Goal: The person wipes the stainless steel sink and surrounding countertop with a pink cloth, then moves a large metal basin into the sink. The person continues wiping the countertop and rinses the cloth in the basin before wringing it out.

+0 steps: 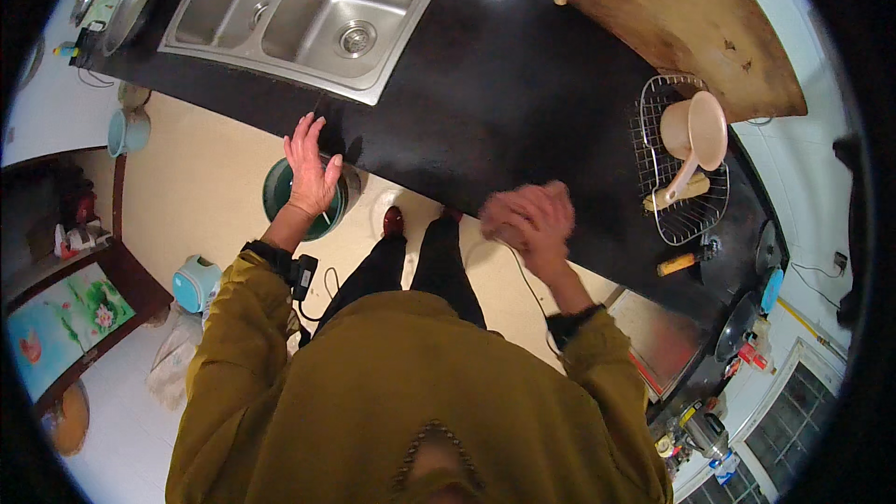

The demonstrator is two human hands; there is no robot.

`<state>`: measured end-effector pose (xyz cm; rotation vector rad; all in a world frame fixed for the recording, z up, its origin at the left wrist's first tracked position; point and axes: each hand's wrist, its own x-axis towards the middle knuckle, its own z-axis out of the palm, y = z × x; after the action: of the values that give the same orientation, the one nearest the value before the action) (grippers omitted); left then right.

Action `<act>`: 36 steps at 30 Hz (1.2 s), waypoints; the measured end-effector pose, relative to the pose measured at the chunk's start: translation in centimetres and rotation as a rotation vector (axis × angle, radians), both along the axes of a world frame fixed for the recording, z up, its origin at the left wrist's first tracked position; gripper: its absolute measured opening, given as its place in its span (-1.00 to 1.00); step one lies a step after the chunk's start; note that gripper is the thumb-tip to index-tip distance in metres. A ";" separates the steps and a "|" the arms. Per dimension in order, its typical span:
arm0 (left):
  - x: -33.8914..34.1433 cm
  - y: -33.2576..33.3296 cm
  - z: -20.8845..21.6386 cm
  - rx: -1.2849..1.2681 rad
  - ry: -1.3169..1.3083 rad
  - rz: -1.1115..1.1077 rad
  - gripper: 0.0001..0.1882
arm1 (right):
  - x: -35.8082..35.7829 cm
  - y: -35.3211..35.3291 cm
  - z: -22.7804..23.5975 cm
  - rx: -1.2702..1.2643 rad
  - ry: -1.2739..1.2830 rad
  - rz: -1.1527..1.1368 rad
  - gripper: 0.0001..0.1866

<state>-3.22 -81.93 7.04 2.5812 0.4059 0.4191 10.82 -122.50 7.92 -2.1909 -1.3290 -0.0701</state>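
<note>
My left hand hangs over the counter's front edge, fingers stretched out and nothing in them. Its fingertips are near the front rim of the double steel sink. Below that hand, on the floor, stands a dark green bucket, partly hidden by the hand and wrist. My right hand is at the edge of the black countertop, right of my legs. Motion smears its fingers, so whether it holds anything does not show.
A wire rack on the right of the counter holds a pale pink dipper. An orange-handled brush lies beside it. Behind leans a large wooden board. On the floor at left sits a light blue bin.
</note>
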 end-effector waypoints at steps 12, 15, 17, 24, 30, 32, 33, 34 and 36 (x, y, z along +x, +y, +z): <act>-10.3 3.9 0.6 -0.040 0.097 0.249 -0.32 | -2.0 4.1 -1.4 -0.110 0.037 0.075 -0.49; -12.9 4.1 0.2 -0.050 0.099 0.297 -0.32 | -2.7 13.2 -1.7 -0.011 0.166 0.181 -0.60; -14.3 4.4 0.0 -0.070 0.094 0.326 -0.33 | -2.6 19.0 -2.0 -0.052 0.043 0.324 -0.54; -18.6 5.2 0.0 -0.092 0.147 0.403 -0.35 | -5.0 35.7 -3.8 -0.018 -0.150 0.366 -0.51; -18.2 5.3 0.9 -0.075 0.155 0.363 -0.34 | -5.3 38.9 -4.2 0.087 -0.170 0.360 -0.61; -17.0 5.3 1.3 -0.094 0.144 0.339 -0.34 | -5.2 37.0 -4.0 0.111 -0.148 0.335 -0.63; -16.4 5.1 1.5 -0.113 0.144 0.328 -0.35 | -5.2 35.4 -3.8 0.095 -0.132 0.325 -0.62; -15.7 4.9 1.7 -0.100 0.122 0.308 -0.35 | -4.9 33.7 -3.6 0.079 -0.119 0.313 -0.61; -14.1 4.4 1.9 -0.106 0.111 0.285 -0.35 | -4.5 29.7 -3.2 0.047 -0.081 0.316 -0.60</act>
<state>-17.33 -77.52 8.93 2.4565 0.8185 0.3411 6.36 -92.83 4.71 -1.9320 -1.6847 -0.0689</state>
